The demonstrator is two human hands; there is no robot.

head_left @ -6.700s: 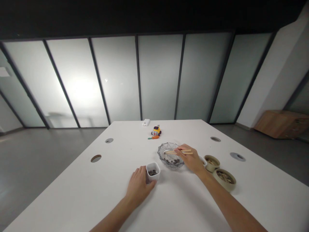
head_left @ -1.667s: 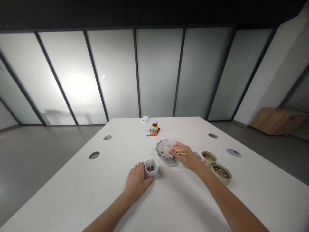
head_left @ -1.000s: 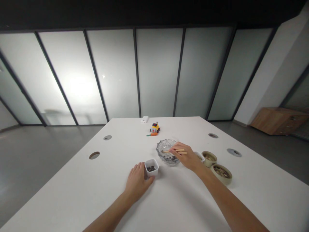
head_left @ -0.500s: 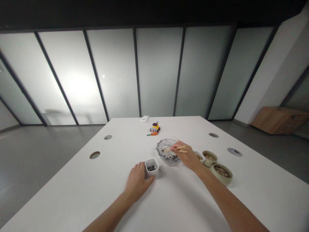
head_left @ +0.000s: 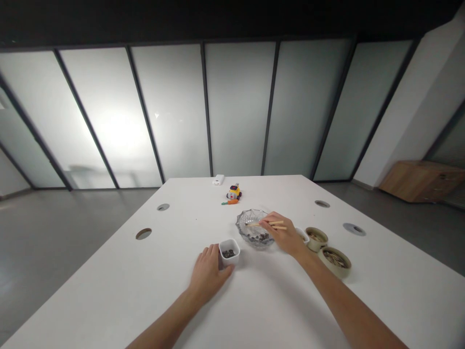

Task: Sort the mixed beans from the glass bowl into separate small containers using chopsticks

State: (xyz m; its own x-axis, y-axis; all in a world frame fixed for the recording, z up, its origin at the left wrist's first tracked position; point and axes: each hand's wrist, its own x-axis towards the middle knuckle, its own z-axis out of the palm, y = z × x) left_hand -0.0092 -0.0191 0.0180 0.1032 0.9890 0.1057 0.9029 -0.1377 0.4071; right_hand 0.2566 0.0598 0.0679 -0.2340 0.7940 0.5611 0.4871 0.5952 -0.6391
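Observation:
My left hand (head_left: 208, 272) curves around the left side of a small square white cup (head_left: 230, 260), fingers at its back and thumb along the front. Dark seed-like pieces (head_left: 228, 253) lie in the cup. With my right hand (head_left: 285, 236) I grip a pair of wooden chopsticks (head_left: 276, 223), held over a clear cut-glass bowl (head_left: 241, 233). Their tips reach the bowl's left inner side, where a small dark spot shows; whether it is pinched is too small to tell. More dark pieces (head_left: 262, 237) lie in the bowl's near right part.
Right of my right hand stand a partly hidden white cup (head_left: 302, 234) and two beige round bowls (head_left: 316, 237) (head_left: 336, 266) with light pieces inside. Farther back lie an orange toy carrot (head_left: 231, 202), a yellow toy vehicle (head_left: 234, 192) and a white device (head_left: 218, 180). Round holes pierce the white table (head_left: 174, 252).
My right hand has shifted slightly to the right and the chopsticks lie closer to level over the bowl. My left hand stays at the cup.

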